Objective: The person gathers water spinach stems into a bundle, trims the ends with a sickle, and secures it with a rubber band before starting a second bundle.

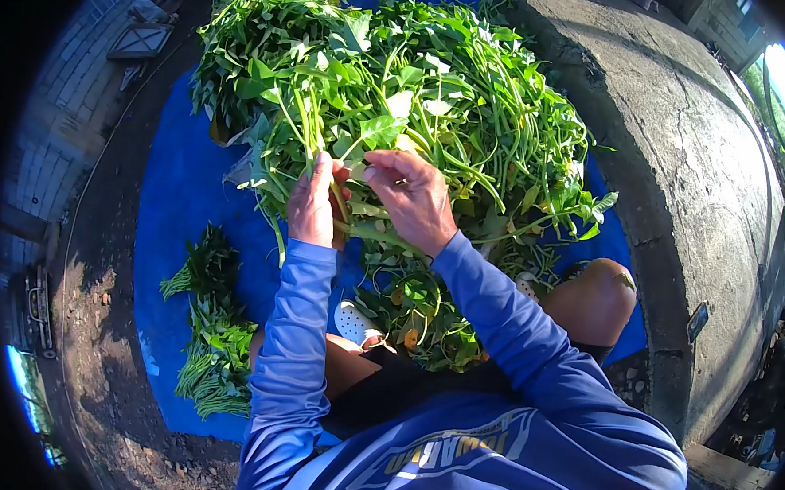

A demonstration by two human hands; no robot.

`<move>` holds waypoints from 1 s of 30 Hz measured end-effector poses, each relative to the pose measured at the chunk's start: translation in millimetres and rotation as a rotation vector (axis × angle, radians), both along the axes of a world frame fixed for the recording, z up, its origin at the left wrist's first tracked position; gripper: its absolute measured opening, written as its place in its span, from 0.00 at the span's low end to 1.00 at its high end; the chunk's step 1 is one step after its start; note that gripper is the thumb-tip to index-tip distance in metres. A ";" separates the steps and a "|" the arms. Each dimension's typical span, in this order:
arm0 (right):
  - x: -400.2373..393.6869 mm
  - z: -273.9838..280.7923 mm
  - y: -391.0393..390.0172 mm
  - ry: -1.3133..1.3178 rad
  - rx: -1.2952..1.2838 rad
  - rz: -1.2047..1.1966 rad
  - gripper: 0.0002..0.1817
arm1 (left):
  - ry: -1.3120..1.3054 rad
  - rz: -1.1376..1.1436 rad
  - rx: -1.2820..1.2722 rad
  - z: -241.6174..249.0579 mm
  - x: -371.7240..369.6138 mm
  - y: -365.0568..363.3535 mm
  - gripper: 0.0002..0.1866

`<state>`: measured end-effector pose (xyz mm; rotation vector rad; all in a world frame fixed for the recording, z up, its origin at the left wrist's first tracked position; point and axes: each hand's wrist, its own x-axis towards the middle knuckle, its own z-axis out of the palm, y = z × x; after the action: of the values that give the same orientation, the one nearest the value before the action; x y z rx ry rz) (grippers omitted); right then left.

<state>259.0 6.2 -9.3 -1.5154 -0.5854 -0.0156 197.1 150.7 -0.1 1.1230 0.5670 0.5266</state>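
My left hand [313, 204] is closed around a small bunch of water spinach stems [308, 121], held upright with leafy tops pointing away from me. Just right of it, my right hand [415, 202] has its thumb and fingers pinched together near a broad leaf [382, 131]; what lies between the fingertips is too small to make out. Beyond both hands spreads a big heap of leafy green stems [480, 99]. Below my wrists, between my legs, loose leaves and stems [420, 304] lie scattered, some yellowed.
A blue tarp [175, 198] lies under the greens. Several bundled greens [216, 351] rest on its left side. A raised concrete slab [656, 135] borders the right. One white clog [353, 321] shows beneath my arms. Bare dirt [96, 318] runs along the left.
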 end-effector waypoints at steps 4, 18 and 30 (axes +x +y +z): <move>96.4 -38.0 -2.7 -0.101 -0.424 -0.360 0.12 | 0.037 -0.041 0.043 28.9 -14.5 31.5 0.18; 136.1 13.0 1.0 0.374 -0.212 0.061 0.24 | 0.066 -0.139 0.000 45.6 -24.0 68.5 0.20; 48.5 99.8 -43.4 0.115 0.091 -0.099 0.19 | -0.012 -0.114 0.138 50.9 -25.1 45.5 0.17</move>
<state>307.5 -37.2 90.5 -1.4454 -0.4123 -0.0303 172.0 196.2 50.8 1.2747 0.4591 0.4791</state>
